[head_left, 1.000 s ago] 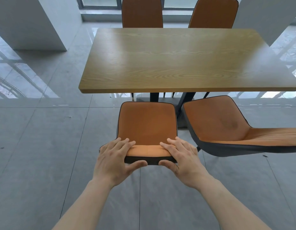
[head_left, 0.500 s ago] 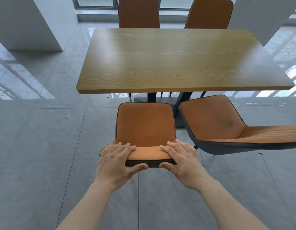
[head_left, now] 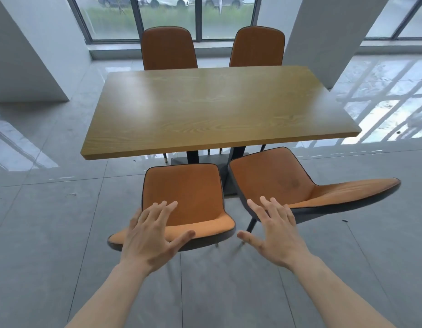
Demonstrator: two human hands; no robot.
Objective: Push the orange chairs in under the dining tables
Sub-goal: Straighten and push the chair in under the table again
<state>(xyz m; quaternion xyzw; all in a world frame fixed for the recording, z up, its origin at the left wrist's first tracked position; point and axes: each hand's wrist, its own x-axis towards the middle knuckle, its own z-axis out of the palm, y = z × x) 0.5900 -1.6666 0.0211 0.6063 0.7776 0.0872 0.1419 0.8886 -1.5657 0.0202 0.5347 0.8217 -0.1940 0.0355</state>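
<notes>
An orange chair (head_left: 186,190) with a dark shell stands at the near side of the wooden dining table (head_left: 214,107), its seat just short of the table edge. My left hand (head_left: 153,230) hovers open over its backrest top, fingers spread. My right hand (head_left: 274,228) is open too, off the chair, in the gap toward a second orange chair (head_left: 283,183) that is turned sideways, its backrest pointing right. Two more orange chairs (head_left: 168,48) (head_left: 257,47) sit tucked in at the table's far side.
The table's black pedestal base (head_left: 205,159) shows between the near chairs. White pillars (head_left: 27,55) (head_left: 323,39) flank the table on a glossy grey tiled floor (head_left: 51,233). Tall windows (head_left: 167,15) line the back wall.
Both hands have let go of the near chair's backrest and lifted off with fingers spread; the right hand moved right. The view has pulled back and tilted up.
</notes>
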